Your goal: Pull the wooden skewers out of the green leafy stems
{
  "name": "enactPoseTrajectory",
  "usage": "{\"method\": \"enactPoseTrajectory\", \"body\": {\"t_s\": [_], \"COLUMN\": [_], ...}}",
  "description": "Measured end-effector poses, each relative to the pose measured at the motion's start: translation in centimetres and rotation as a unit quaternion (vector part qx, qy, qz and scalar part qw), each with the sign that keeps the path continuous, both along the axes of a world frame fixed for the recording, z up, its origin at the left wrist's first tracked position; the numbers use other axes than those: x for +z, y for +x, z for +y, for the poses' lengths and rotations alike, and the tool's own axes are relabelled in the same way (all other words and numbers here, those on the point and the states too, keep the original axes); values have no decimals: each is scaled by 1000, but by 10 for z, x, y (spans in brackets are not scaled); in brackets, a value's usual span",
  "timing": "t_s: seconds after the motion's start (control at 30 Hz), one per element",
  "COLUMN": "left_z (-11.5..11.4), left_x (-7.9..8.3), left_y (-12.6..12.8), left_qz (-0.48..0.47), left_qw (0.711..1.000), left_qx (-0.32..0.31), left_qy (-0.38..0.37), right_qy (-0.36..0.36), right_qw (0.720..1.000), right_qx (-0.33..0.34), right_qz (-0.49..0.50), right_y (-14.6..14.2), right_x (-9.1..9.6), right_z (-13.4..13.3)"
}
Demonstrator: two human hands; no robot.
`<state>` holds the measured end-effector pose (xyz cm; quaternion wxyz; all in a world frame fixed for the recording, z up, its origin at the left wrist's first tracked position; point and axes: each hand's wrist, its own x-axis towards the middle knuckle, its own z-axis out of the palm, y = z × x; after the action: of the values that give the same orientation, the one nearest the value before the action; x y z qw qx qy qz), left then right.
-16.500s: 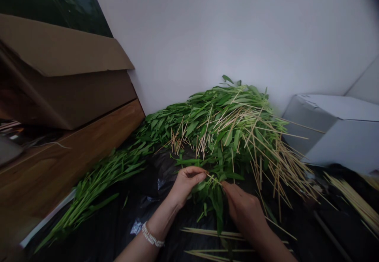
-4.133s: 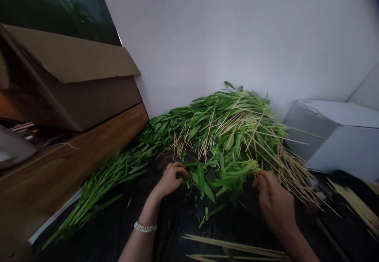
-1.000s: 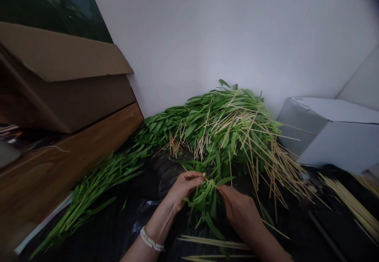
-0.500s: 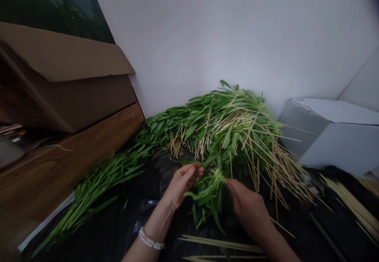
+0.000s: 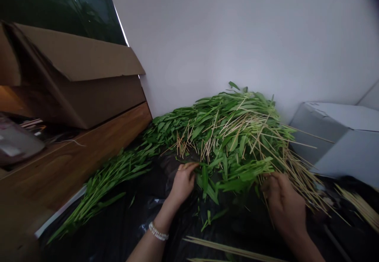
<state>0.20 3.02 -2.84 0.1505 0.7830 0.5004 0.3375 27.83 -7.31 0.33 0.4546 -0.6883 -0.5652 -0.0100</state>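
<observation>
My right hand (image 5: 284, 199) is closed at the stem end of a small bunch of leafy greens (image 5: 245, 176), whose long narrow leaves point left. A thin stick shows below its fingers. To the left, my left hand (image 5: 182, 181), with a white beaded bracelet (image 5: 158, 231) on the wrist, has its fingers pinched together beside some hanging leaves; what they hold, if anything, is hidden. Behind both hands rises a large heap of greens (image 5: 204, 116) with many thin wooden skewers (image 5: 237, 124) sticking out of it. Loose leaf pieces (image 5: 209, 218) lie on the black plastic sheet (image 5: 174, 234) between my arms.
Loose skewers (image 5: 225, 248) lie at the front, and more skewers (image 5: 359, 206) at the right. A row of long-stemmed greens (image 5: 97, 191) lies along the wooden ledge (image 5: 118, 139) at left. A cardboard box (image 5: 85, 92) stands there; a white box (image 5: 334, 135) stands at right.
My right hand has moved right with the bunch, which now points left instead of hanging down. My left hand has stayed near the heap, its fingers now pinched. The view has shifted slightly left.
</observation>
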Motion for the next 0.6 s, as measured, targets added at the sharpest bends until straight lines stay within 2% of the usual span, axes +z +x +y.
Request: {"method": "enactPoseTrajectory", "body": {"t_s": [0.1, 0.17, 0.27, 0.37, 0.5, 0.6], "left_z": [9, 15, 18, 16, 15, 13], "left_x": [-2, -5, -12, -16, -12, 1], "left_y": [-16, -25, -30, -27, -26, -28], "left_qz": [37, 79, 148, 188, 170, 87], "left_qw": [996, 991, 983, 975, 976, 985], "left_qx": [76, 104, 108, 116, 136, 144], "left_qy": [31, 11, -30, -33, -16, 33], "right_qy": [-20, -28, -27, -34, -38, -34], "right_qw": [1000, 999, 999, 998, 998, 998], "right_qx": [10, 18, 37, 53, 51, 49], "right_qz": [3, -1, -1, -2, -3, -7], "right_y": [-3, -5, -10, -14, -17, -17], "right_x": [-4, -6, -6, -4, -4, -6], "right_z": [0, 0, 0, -2, -2, -1]}}
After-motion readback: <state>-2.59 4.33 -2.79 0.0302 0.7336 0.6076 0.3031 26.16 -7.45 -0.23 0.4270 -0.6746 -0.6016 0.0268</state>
